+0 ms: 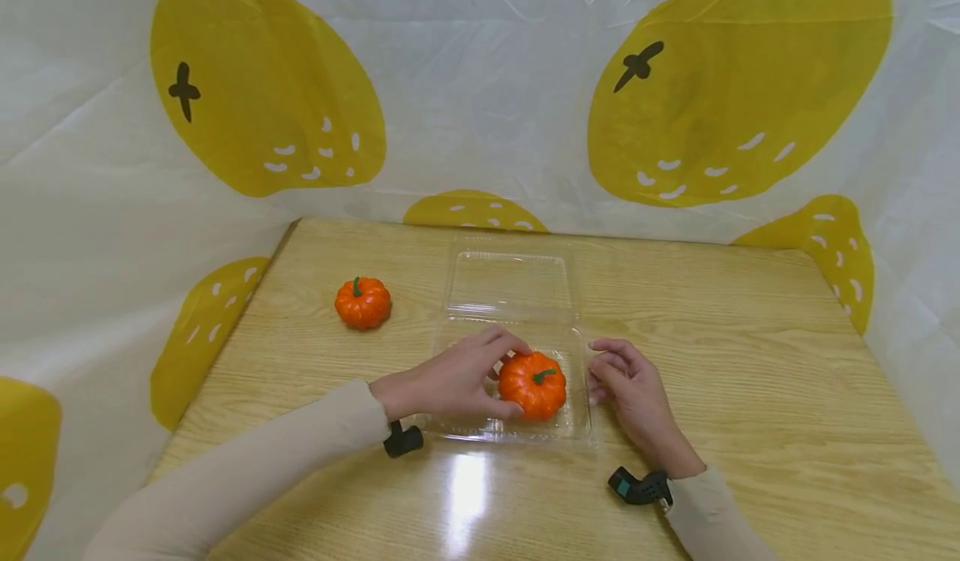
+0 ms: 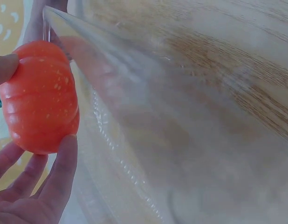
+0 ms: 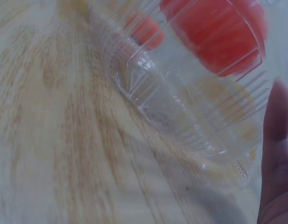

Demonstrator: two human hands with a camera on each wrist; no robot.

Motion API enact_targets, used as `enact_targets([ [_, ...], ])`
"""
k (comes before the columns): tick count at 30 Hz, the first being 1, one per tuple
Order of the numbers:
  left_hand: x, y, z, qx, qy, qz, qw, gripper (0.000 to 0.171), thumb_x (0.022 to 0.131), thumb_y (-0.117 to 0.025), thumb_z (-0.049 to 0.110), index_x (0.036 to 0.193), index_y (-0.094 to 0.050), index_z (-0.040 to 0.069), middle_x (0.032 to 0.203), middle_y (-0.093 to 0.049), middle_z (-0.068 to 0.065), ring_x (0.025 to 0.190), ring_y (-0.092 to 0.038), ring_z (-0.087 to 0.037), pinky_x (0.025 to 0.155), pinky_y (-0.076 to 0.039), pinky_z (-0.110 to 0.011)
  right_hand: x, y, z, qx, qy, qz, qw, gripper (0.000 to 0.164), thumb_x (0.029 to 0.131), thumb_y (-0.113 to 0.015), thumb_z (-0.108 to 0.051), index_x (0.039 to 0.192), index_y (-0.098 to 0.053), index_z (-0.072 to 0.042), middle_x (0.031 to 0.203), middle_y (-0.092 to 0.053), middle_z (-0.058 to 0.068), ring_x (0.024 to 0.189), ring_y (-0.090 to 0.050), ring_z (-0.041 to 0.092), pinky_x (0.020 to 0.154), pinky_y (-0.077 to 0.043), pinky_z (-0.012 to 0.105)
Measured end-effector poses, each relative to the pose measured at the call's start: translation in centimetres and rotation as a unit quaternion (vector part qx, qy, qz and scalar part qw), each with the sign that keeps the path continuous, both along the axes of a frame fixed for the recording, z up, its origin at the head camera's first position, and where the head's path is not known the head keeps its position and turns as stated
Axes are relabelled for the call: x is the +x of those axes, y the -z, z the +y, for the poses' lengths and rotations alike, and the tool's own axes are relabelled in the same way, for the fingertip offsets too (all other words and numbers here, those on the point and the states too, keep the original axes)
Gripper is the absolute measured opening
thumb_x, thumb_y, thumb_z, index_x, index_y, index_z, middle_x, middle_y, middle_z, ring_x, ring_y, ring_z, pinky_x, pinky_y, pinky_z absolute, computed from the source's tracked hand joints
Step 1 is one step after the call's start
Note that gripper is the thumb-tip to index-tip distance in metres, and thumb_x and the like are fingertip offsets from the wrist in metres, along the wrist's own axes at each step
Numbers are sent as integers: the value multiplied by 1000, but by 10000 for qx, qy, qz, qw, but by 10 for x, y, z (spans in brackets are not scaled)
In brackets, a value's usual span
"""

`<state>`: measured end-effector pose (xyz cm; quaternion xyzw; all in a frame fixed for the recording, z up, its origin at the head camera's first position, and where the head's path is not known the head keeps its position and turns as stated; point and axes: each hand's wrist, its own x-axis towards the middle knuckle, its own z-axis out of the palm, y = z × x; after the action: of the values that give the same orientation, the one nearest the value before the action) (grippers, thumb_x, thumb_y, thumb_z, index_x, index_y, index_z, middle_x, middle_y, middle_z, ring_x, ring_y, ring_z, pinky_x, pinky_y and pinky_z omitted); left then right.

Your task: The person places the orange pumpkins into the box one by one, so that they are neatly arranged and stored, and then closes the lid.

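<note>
The left hand [image 1: 459,378] pinches a toy-like orange pumpkin [image 1: 531,396], with the thumb on the near side and the other fingers bent around the far side. The pumpkin is bright orange, round and a bit squashed, like a fat little cushion. It has plump bumps all around, with dents running between them. A short, bent green stem [image 1: 543,375] sticks up from the top, leaning to the right. The skin is smooth and shiny, and close up in the left wrist view it has small pale yellow specks and white shiny spots. It is over the right part of the bottom half of a clear plastic box [image 1: 510,438], but I cannot tell if it touches the floor of the box. The box's see-through lid [image 1: 513,282] lies open at the back. The right hand [image 1: 636,394] is just beside the right wall of the box, with its fingers loosely bent, and I cannot tell if they touch the plastic. Another orange pumpkin with a green stem [image 1: 364,304] sits on the wooden table [image 1: 720,336], to the left of the open lid and well apart from both hands
</note>
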<state>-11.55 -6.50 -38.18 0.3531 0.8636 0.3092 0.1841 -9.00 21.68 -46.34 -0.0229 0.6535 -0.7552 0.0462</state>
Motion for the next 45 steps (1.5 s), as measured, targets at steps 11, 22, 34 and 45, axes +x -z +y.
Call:
enact_targets([
  [11, -1, 6, 7, -439, 230, -190, 9986, 65, 88, -81, 38, 142, -52, 17, 142, -54, 1, 121, -60, -14, 98, -55, -20, -1, 2, 1, -134, -17, -39, 9999, 25, 104, -60, -6, 125, -51, 5, 84, -67, -2, 68, -63, 7, 55, -59, 22],
  [22, -1, 15, 11, -287, 227, -284, 9989, 67, 87, -84, 39, 141, -52, 17, 140, -55, 0, 125, -61, -16, 101, -56, -22, 0, -1, 1, 10, 0, -219, 9998, 27, 104, -60, -7, 126, -50, 5, 84, -66, -3, 69, -64, 7, 57, -60, 22],
  [34, 0, 27, 11, -254, -53, -410, 9988, 69, 85, -84, 41, 142, -52, 19, 141, -55, 2, 128, -60, -17, 104, -55, -26, 2, -1, 0, 8, 55, -174, 9998, 24, 103, -59, -4, 124, -51, 4, 87, -66, -3, 70, -64, 8, 58, -60, 23],
  [45, 0, 34, 13, 70, -342, -795, 9962, 69, 82, -88, 35, 140, -53, 19, 140, -55, 2, 128, -61, -18, 100, -55, -20, 1, 2, 1, 27, 4, -217, 9998, 31, 104, -59, -6, 128, -47, 8, 86, -65, -1, 70, -64, 7, 58, -61, 22],
])
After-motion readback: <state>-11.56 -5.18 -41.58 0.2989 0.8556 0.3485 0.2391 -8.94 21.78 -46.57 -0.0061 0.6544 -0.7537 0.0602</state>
